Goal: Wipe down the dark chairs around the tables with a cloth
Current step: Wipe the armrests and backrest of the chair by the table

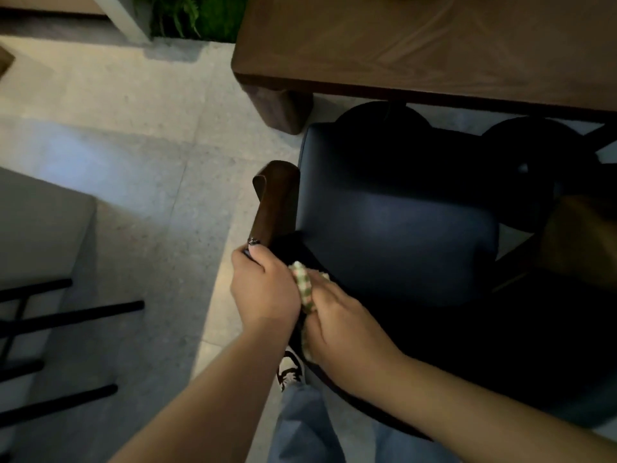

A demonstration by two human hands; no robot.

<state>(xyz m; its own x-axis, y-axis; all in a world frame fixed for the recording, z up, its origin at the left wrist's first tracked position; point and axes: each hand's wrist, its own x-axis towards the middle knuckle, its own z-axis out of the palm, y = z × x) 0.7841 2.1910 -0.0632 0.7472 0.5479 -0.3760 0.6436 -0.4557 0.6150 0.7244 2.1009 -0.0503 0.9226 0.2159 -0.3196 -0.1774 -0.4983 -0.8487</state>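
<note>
A dark chair [397, 212] with a dark blue cushioned seat stands pushed toward a brown wooden table [417, 45]. Its brown wooden armrest [275, 202] runs along the seat's left side. My left hand [263, 289] grips the near end of that armrest. My right hand [337, 319] presses a green-and-white checked cloth [305, 289] against the chair's dark back rim, just right of my left hand. Most of the cloth is hidden under my fingers.
Pale speckled floor tiles [133, 162] spread to the left. Black metal bars of other furniture [66, 312] sit at the lower left. A second dark chair [534, 152] stands to the right under the table. Green plants [193, 15] grow at the top. My jeans and shoe [290, 372] are below.
</note>
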